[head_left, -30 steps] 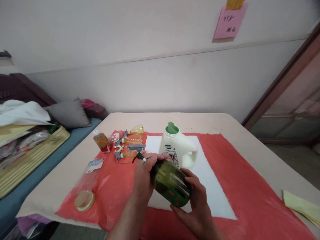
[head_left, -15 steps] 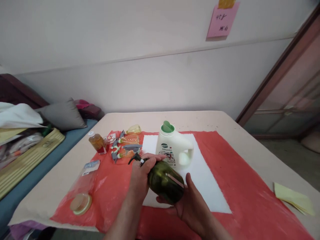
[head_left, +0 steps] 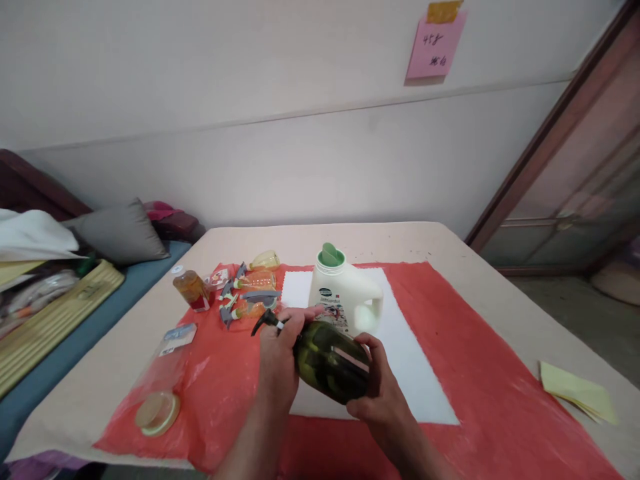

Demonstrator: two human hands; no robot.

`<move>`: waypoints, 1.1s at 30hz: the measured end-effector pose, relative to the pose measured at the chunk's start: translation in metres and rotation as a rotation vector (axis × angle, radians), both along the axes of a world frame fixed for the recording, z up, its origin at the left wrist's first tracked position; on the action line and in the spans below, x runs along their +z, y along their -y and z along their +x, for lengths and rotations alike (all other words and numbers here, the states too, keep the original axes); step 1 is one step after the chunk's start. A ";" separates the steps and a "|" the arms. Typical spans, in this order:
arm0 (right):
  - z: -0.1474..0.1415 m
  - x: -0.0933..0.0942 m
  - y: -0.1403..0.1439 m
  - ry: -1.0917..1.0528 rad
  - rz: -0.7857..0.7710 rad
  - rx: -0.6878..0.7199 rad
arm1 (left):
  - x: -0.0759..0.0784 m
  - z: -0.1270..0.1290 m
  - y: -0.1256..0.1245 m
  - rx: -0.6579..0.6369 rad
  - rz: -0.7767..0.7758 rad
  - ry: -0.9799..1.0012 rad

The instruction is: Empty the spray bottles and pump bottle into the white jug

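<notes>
A dark green pump bottle [head_left: 327, 363] lies tilted in the air between my hands, its black pump head pointing left. My left hand [head_left: 281, 353] is closed around its neck and shoulder. At the bottle's base, my right hand [head_left: 383, 393] grips with thumb below and fingers above. Just behind stands a white detergent jug [head_left: 365, 283], upright and uncapped, with a green spout in its mouth and a handle on the right. The jug rests on a white cloth [head_left: 415, 373].
Red plastic sheeting [head_left: 480, 387] covers much of the table. Several spray bottles [head_left: 257, 281] lie at the left, near an upright amber bottle [head_left: 193, 290]. A round lidded container [head_left: 157, 413] sits front left. Yellow paper slips [head_left: 577, 390] lie at the right. A wall [head_left: 300, 167] stands behind.
My right hand has come up from under the bottle's base and now wraps its end. The bottle has levelled slightly. My left hand keeps its hold.
</notes>
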State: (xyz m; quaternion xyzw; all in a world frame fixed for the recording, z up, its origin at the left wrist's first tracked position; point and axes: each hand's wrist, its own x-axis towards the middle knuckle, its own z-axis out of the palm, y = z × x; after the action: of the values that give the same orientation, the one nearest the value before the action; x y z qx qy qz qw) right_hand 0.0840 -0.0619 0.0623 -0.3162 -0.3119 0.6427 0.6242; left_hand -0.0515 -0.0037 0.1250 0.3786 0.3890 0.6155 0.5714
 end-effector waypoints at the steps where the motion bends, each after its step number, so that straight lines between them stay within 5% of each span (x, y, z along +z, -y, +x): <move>1: -0.001 -0.003 0.000 0.029 0.029 -0.037 | 0.000 0.000 0.000 0.000 -0.009 0.018; 5: -0.004 -0.002 0.001 0.030 0.092 -0.084 | -0.001 -0.001 -0.003 0.028 -0.048 0.058; 13: 0.004 0.009 0.002 -0.269 -0.366 0.459 | 0.000 -0.005 -0.004 -0.027 -0.003 -0.072; 16: 0.007 0.006 0.001 -0.225 -0.284 0.353 | -0.001 -0.004 -0.005 -0.012 -0.023 -0.028; 20: 0.011 0.007 -0.002 -0.134 -0.115 0.150 | 0.001 -0.011 -0.014 0.169 -0.086 0.130; 26: 0.026 0.005 -0.005 -0.243 -0.185 0.027 | 0.016 -0.035 -0.028 0.349 -0.151 0.411; 33: 0.057 0.049 -0.022 -0.011 0.030 -0.266 | 0.017 -0.041 -0.031 0.359 -0.214 0.465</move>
State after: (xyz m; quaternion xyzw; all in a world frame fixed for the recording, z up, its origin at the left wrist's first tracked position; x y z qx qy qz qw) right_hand 0.1410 -0.0396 0.1117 -0.3419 -0.2735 0.5512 0.7103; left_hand -0.0930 0.0270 0.1415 0.0909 0.3712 0.7320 0.5640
